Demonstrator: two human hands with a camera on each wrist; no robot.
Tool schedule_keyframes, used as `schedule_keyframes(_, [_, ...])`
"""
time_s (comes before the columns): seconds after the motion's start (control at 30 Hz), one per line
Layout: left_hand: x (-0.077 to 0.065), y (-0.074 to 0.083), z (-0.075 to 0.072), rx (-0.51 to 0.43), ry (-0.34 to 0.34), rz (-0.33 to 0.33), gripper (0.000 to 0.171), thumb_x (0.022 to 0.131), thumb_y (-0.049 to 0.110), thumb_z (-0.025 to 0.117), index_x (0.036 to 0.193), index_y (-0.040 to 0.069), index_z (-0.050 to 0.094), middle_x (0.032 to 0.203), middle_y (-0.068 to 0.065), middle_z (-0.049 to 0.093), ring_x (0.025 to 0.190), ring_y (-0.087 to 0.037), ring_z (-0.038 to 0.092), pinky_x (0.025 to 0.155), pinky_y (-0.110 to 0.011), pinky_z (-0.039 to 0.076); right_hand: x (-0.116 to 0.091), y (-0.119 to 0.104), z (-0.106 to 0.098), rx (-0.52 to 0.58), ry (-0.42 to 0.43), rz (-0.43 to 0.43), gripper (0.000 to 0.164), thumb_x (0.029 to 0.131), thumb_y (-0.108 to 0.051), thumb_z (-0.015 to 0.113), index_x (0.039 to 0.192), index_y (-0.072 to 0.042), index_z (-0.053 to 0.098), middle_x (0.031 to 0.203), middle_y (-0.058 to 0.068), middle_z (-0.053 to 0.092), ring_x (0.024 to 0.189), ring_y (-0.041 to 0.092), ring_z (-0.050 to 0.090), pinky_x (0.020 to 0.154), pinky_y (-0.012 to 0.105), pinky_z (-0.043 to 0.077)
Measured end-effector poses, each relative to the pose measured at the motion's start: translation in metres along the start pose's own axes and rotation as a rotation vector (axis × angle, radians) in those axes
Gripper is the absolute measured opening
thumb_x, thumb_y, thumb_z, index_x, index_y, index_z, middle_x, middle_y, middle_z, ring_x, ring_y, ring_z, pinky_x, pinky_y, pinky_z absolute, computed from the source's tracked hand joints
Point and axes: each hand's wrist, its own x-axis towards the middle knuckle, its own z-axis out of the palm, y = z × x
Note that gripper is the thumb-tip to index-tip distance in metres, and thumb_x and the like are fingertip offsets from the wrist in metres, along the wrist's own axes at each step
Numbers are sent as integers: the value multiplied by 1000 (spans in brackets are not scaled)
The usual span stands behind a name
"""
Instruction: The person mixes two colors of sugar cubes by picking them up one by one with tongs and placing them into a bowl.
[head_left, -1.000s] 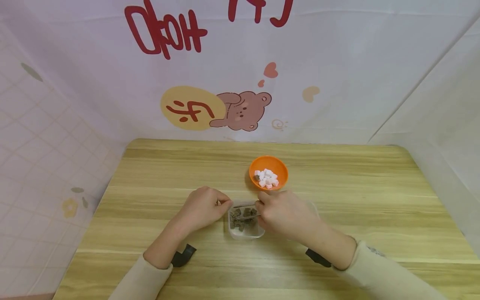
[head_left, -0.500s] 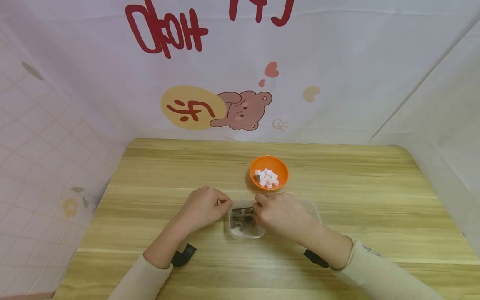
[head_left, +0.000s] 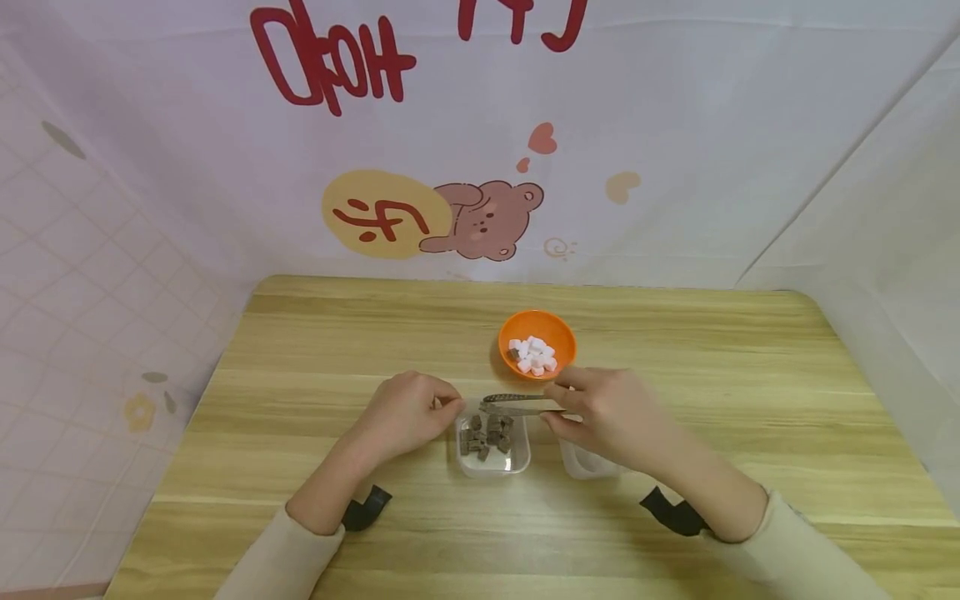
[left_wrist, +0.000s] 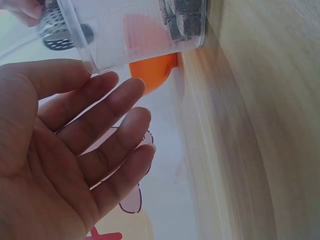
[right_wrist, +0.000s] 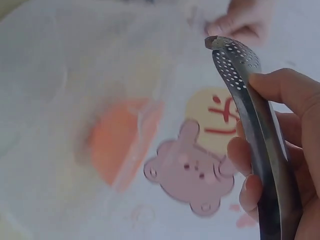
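Note:
My left hand pinches the corner of a clear plastic container between thumb and forefinger; the other fingers are loosely bent. Several grey-brown cubes lie inside that container. In the right wrist view, my right hand grips metal tongs with perforated heads. A small brown piece shows at their tips. The head view has the tongs level above the container's far rim. Just behind stands an orange bowl holding white cubes and a darker piece at its left side.
A second clear container sits under my right hand, partly hidden by it. The wooden table meets a white printed cloth at the back. A black strap hangs at my left wrist, and another at my right.
The tongs were low in the container among the brown cubes, and their arms came together. They have since risen and shifted right and back, carrying a piece. The left hand stays in place.

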Motion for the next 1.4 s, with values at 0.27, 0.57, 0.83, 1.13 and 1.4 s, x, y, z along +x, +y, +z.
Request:
schedule_keyframes(0.27, [0,0,-2,5,4,-4,13,98,21,73,98,15,84,85,9,73,51,-6,49,54,-30,43,-5,29,-20,21,127,80,17,75,-10,85,90,-8,80,81,-3,68,52,6,56,46,19,44])
schedule_keyframes(0.57, [1,-1,-1,-1,-7,-8,13,98,21,73,99,14,84,84,10,73,52,-7,50,54,-30,43,-19,67,-11,-47,101,190,14,76,-10,87,85,-5,79,81,3,72,52,13,61,43,30,47])
schedule_keyframes(0.83, [2,0,0,-2,-13,-6,13,98,22,73,100,14,84,83,10,72,54,-7,51,54,-30,43,-30,75,-6,-44,87,246,16,73,-11,89,85,-5,80,80,2,70,52,13,59,43,30,45])
schedule_keyframes(1.13, [1,0,-1,-5,-14,-18,13,99,22,73,99,16,84,87,11,73,57,-8,51,57,-32,43,-22,63,-14,-31,111,184,20,72,-12,90,88,-7,80,82,0,72,54,9,62,45,27,47])
schedule_keyframes(1.4, [0,0,-2,-1,-17,-19,13,99,22,73,100,15,84,84,11,72,57,-9,51,57,-32,43,-8,40,-20,5,96,98,18,80,-23,84,90,-9,80,81,-3,69,55,9,60,46,23,45])
